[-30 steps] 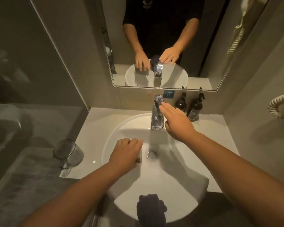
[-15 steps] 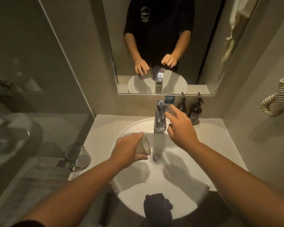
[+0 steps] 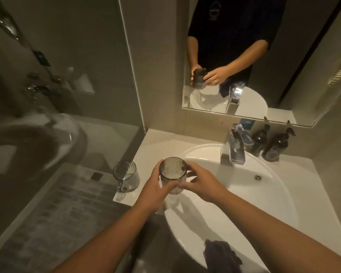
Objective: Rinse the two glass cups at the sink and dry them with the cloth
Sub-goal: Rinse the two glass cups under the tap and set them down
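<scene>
Hands grip one ribbed glass [image 3: 172,174] upright above the sink's [image 3: 274,194] nine o'clock rim: left hand [image 3: 153,191] wraps it, right hand [image 3: 200,184] pinches its side. Second glass [image 3: 126,177] stands on the counter [image 3: 156,146] at its nine o'clock; dark cloth [image 3: 220,255] drapes the rim at six.

Basin [image 3: 264,196] centre open; faucet [image 3: 234,152] overhangs rear, cloth [image 3: 220,255] drapes front rim.

I saw one ribbed glass cup [image 3: 172,175] held upright over the near-left rim of the sink [image 3: 274,194], mouth up, smoky and clear. The second cup [image 3: 125,178] stood upright on the counter just left of it. The dark cloth [image 3: 220,255] lay bunched on the sink's near rim, well apart from both.
</scene>
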Available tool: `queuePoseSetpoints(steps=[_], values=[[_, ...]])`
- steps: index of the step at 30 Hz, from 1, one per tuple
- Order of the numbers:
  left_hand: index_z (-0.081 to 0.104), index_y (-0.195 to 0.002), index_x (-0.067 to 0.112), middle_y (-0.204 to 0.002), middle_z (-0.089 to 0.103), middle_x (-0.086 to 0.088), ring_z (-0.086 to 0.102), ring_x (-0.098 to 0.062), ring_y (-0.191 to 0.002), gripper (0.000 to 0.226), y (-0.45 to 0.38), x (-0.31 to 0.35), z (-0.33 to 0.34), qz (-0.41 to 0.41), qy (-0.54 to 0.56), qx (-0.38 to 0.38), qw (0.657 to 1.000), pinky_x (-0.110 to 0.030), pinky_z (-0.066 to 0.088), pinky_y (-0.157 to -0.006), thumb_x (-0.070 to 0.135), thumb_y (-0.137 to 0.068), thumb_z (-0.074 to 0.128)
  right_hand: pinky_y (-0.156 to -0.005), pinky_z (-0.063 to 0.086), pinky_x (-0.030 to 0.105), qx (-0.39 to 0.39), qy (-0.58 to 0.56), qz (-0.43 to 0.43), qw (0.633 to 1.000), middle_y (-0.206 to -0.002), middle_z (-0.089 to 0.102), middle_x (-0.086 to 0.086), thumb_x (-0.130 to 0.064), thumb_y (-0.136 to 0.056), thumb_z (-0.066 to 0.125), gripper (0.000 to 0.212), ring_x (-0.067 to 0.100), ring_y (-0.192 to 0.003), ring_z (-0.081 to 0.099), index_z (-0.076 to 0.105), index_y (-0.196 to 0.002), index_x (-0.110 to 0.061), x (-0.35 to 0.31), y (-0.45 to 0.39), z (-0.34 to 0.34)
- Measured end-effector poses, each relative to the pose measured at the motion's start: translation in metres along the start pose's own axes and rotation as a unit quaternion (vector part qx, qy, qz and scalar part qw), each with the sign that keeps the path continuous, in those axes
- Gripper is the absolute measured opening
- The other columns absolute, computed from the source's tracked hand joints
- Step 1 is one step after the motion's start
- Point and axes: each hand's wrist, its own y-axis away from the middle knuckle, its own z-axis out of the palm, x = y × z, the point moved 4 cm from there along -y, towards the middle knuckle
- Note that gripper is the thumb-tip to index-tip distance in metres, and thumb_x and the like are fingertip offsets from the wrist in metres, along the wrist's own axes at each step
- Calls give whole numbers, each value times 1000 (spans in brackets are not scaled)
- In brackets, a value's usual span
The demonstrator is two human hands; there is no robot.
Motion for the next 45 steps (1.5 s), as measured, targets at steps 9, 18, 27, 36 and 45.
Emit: queuePoseSetpoints(steps=[9, 18, 27, 36, 45], values=[[41, -145, 30, -134, 63, 7, 60, -12, -124, 90, -52, -44, -41, -61, 35, 98, 993, -44, 47, -109, 37, -64, 80, -94, 49, 25, -30, 30, -28, 999, -134, 55, 3, -11, -76, 75, 69, 15, -116, 58, 46, -137, -18, -11, -91, 38], [40, -141, 41, -129, 63, 11, 62, -12, -118, 87, -91, -85, -31, -102, 21, 123, 987, -42, 53, -101, 55, -63, 76, -85, 49, 31, -71, 168, -41, 982, -118, 66, 3, -18, -75, 72, 49, 22, -105, 62, 55, -121, -17, 14, -142, 50], [38, -144, 29, -134, 60, 4, 59, -15, -122, 93, -94, -103, -27, -116, -3, 141, 983, -43, 49, -106, 61, -63, 71, -77, 46, 34, -140, 283, -21, 949, -110, 68, 10, -24, -81, 67, 38, 31, -101, 62, 54, -115, -14, 24, -161, 63], [28, -149, 40, -145, 49, 7, 51, -16, -131, 99, -63, -99, -29, -174, -12, 81, 981, -48, 49, -105, 70, -66, 72, -98, 43, 33, -119, 274, 1, 954, -139, 52, 12, -26, -91, 59, 62, 27, -121, 55, 37, -147, -11, 21, -147, 45], [61, -85, 12, -68, 65, 4, 61, -15, -71, 12, 47, -101, -93, -190, 18, 254, 948, -27, 45, -65, 16, -90, 70, -88, 50, 28, -65, 169, -59, 982, -118, 65, -2, -36, -91, 47, 37, 15, -96, 63, 65, -120, -20, -15, -61, 85]])
